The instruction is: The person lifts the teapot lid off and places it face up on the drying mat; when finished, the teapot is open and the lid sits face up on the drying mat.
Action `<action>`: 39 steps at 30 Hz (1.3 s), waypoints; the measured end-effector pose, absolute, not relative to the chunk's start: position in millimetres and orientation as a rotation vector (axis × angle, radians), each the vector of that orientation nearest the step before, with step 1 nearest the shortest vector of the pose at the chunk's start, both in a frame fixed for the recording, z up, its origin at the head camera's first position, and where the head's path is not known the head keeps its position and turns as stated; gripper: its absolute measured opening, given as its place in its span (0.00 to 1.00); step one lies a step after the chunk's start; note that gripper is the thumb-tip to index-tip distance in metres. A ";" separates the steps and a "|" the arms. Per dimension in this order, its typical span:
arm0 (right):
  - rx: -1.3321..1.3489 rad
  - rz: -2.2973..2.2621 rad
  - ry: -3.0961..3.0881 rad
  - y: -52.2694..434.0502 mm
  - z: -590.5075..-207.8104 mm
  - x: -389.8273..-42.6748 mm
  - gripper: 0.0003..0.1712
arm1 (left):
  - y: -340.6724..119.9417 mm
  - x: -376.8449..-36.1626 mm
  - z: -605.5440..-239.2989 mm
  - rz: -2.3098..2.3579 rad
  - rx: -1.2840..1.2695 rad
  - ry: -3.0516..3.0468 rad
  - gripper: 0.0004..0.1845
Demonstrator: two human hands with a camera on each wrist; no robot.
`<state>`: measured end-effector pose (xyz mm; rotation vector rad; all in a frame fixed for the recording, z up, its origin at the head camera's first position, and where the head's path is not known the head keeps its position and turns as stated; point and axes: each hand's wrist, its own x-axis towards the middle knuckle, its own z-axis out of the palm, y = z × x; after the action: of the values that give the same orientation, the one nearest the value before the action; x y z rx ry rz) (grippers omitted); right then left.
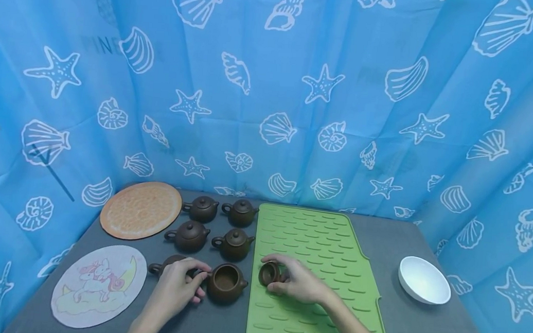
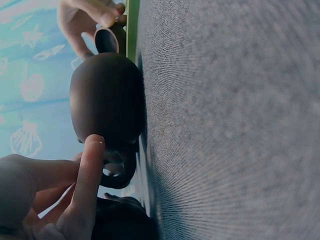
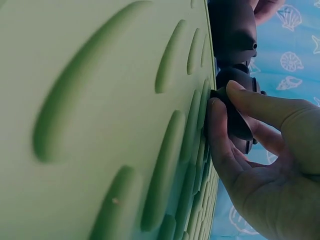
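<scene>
A brown teapot (image 1: 224, 284) stands without its lid on the grey cloth, its dark inside showing. At its handle side is my left hand (image 1: 179, 283), thumb and a finger pinching near the top of the handle (image 2: 120, 172). My right hand (image 1: 299, 281) holds a small brown teapot lid (image 1: 268, 274) by its rim, just over the left edge of the green mat (image 1: 312, 314). The lid is tilted, its hollow underside facing up and back. Behind my left hand sits another brown teapot (image 1: 156, 268), mostly hidden.
Several lidded brown teapots (image 1: 234, 245) stand in two columns behind the hands. On the left lie a round unicorn mat (image 1: 100, 289) and a round orange-brown mat (image 1: 141, 210). A white bowl (image 1: 424, 281) is at the right. A blue shell-print curtain (image 1: 271, 94) hangs behind.
</scene>
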<state>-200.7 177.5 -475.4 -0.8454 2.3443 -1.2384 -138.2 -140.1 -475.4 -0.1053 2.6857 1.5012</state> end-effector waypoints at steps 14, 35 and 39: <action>-0.857 -1.208 2.370 176.8 -475.1 -201.1 0.40 | -142.4 -136.1 -469.3 1.499 -0.056 2.645 0.09; -0.879 -1.314 2.517 161.4 -431.5 -232.1 0.22 | -148.8 -173.5 -445.2 1.423 0.167 2.862 0.09; -0.868 -1.329 2.494 143.0 -423.9 -239.2 0.20 | -148.0 -186.4 -441.7 1.406 0.182 2.857 0.09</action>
<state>-239.2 143.0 -423.9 -0.8675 2.4939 -1.3295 -186.4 -148.0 -441.7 0.1816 2.8566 1.4063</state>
